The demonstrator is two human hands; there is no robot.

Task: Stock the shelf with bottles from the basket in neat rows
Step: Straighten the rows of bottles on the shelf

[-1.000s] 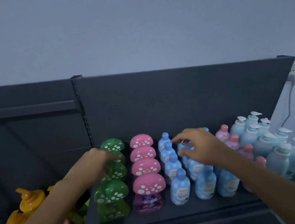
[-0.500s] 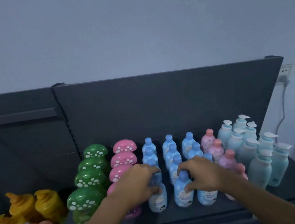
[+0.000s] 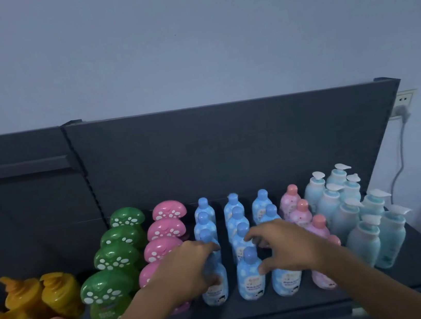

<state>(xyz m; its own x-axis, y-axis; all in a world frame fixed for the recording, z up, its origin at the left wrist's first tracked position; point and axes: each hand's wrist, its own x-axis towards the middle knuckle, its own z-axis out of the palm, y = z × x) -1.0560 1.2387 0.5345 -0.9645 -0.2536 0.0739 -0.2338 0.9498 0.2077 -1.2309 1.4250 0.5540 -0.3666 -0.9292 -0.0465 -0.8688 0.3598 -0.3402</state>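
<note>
On the dark grey metal shelf (image 3: 252, 313), the left hand (image 3: 189, 267) has its grip curled round the front light-blue plastic bottle (image 3: 218, 290) of the leftmost of 3 blue rows. The right hand (image 3: 289, 245) arches over the rightmost blue row's front bottle (image 3: 286, 281); whether its grip clasps it, I cannot tell. Behind stand green mushroom-capped bottles (image 3: 117, 256) and teal pump bottles (image 3: 346, 210).

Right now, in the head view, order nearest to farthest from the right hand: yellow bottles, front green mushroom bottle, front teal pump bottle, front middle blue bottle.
1. Front middle blue bottle, at the right hand thumb.
2. Front teal pump bottle, just right.
3. Front green mushroom bottle, left.
4. Yellow bottles, far left.
</note>
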